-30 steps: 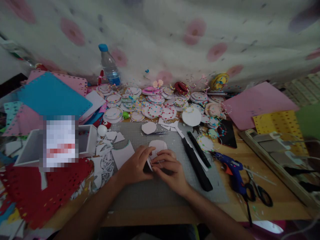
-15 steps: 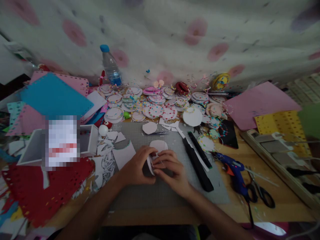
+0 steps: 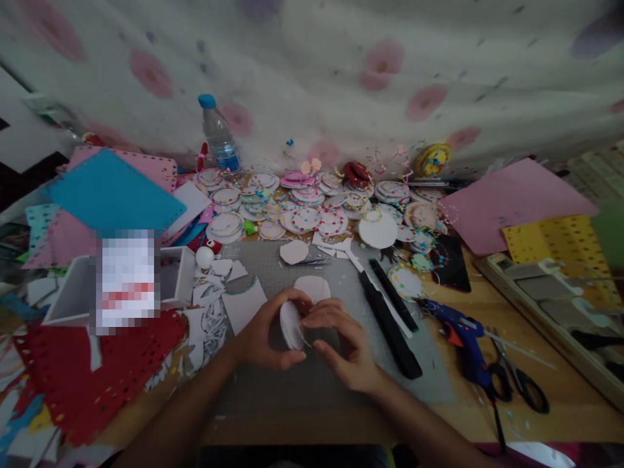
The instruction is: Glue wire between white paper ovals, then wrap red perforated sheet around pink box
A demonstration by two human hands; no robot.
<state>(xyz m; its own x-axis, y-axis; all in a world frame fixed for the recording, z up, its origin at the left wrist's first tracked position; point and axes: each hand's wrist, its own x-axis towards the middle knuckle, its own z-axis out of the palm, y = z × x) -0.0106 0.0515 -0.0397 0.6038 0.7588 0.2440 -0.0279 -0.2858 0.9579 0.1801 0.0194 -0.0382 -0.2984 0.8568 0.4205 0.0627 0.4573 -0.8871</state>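
My left hand (image 3: 266,331) is curled around a small white foam disc (image 3: 291,324), held upright on its edge above the grey cutting mat (image 3: 341,383). My right hand (image 3: 344,341) pinches the disc's right side with thumb and fingertips. Another pale round cut-out (image 3: 312,287) lies flat on the mat just behind my hands, and a third (image 3: 294,252) lies farther back.
A black craft knife (image 3: 387,325) and ruler (image 3: 392,294) lie right of my hands; a blue glue gun (image 3: 463,338) and scissors (image 3: 519,380) farther right. Several decorated discs (image 3: 302,218) crowd the back. A white box (image 3: 68,292), red sheet (image 3: 92,370), paper scraps (image 3: 209,305) and water bottle (image 3: 219,136) are left.
Both hands lifted the white disc from lying low on the mat to standing on edge, and shifted slightly toward me. The view drifted a little.
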